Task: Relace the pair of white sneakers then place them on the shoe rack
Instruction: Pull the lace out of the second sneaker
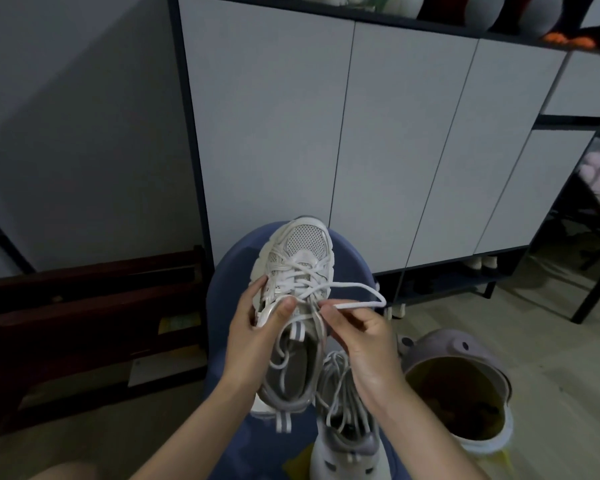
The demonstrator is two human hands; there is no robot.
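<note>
From the head view, a dim room is seen: pale floor, a white-doored cabinet [361, 133] behind, a dark wooden rack [84, 323] at the left. A white sneaker [293, 289] is gripped by the left hand [253, 337] over a blue stool [222, 306]; its lace [357, 299] is pinched by the right hand [364, 344]. The second sneaker [347, 427] is cut off at the stool's near edge. A bin [461, 386] stands alongside, contents murky.

Left hand [257, 327] curled in a grip; right hand [357, 336] pinching, forearms angled inward.
</note>
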